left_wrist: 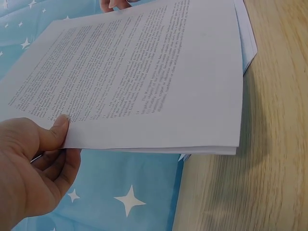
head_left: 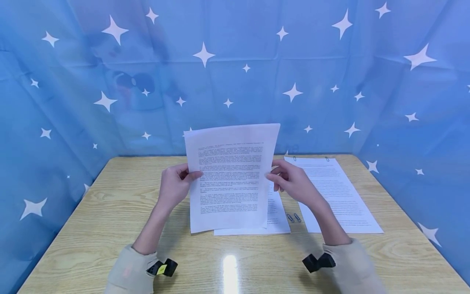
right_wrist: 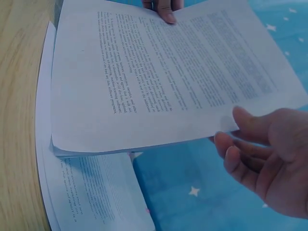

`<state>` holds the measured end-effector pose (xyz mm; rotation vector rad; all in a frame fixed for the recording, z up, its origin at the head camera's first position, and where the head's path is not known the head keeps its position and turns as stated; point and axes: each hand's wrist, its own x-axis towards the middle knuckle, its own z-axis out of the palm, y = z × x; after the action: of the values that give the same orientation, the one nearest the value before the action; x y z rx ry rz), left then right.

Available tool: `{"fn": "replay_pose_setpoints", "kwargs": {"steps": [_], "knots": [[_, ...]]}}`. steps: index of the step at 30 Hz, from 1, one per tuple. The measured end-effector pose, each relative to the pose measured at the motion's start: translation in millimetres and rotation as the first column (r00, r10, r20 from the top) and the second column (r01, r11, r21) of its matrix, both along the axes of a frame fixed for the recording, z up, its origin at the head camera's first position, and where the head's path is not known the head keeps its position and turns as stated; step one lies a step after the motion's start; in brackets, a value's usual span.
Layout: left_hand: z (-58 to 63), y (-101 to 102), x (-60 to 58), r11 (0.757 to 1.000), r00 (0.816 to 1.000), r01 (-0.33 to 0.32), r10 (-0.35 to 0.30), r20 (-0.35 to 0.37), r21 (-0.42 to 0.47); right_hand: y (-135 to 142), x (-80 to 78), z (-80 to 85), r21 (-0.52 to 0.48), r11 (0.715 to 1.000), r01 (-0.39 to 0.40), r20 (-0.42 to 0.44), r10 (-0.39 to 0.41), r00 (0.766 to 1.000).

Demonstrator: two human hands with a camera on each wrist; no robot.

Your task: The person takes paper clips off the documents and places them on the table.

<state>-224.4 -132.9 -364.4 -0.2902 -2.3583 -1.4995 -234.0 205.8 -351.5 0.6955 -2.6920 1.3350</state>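
A thin stack of printed sheets (head_left: 231, 179) is held up, tilted, in front of me over the table. My left hand (head_left: 178, 183) grips its left edge, thumb on the printed face and fingers curled behind. At the right edge my right hand (head_left: 293, 181) pinches lightly; in the right wrist view its thumb (right_wrist: 248, 122) lies at the margin and the fingertips sit just under the edge. Several layers show along the stack's lower corner (left_wrist: 226, 150) in the left wrist view. Beneath it, partly hidden, another printed stack (head_left: 278, 216) lies on the table.
To the right lies a second set of printed pages (head_left: 338, 196), with paper clips (head_left: 327, 159) on its top edge. Two loose paper clips (head_left: 293, 217) lie between the piles on the wooden table (head_left: 121, 212). A blue star-patterned curtain (head_left: 235, 81) hangs behind the table.
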Motion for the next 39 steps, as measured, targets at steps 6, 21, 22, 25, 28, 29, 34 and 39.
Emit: {"fn": "replay_pose_setpoints", "kwargs": {"steps": [6,21,22,25,28,29,34,39], "knots": [[1.5,-1,0.3,0.999,1.000,-0.012,0.011,0.025,0.032,-3,-1.2,2.1,0.004,1.000,0.010,-0.007,-0.010,1.000],[8.7,-8,-5.4,0.989,0.994,-0.110,0.107,0.029,0.103,-18,-8.2,6.0,-0.082,0.997,0.010,-0.009,-0.011,1.000],[9.2,-10,-5.6,0.987,0.993,-0.120,0.118,0.029,0.104,-22,-8.7,6.4,-0.093,0.996,0.010,-0.010,-0.011,1.000],[8.8,-16,-7.5,0.984,0.988,-0.153,0.150,0.042,0.096,-32,-11.2,6.8,-0.115,0.993,0.023,-0.008,-0.024,1.000],[8.2,-22,-10.2,0.979,0.982,-0.187,0.183,0.053,0.084,-42,-12.9,6.6,-0.145,0.989,0.036,0.000,-0.037,0.999],[7.7,-24,-11.4,0.977,0.979,-0.198,0.193,0.060,0.078,-45,-13.9,5.8,-0.156,0.987,0.039,-0.003,-0.040,0.999],[6.0,-35,-16.5,0.970,0.968,-0.239,0.233,0.097,0.054,-62,-20.0,-1.9,-0.200,0.978,0.054,-0.036,-0.062,0.997],[2.2,-45,-21.5,0.959,0.950,-0.281,0.272,0.154,0.039,-79,-24.8,-9.9,-0.245,0.967,0.066,-0.018,-0.072,0.997]]}}
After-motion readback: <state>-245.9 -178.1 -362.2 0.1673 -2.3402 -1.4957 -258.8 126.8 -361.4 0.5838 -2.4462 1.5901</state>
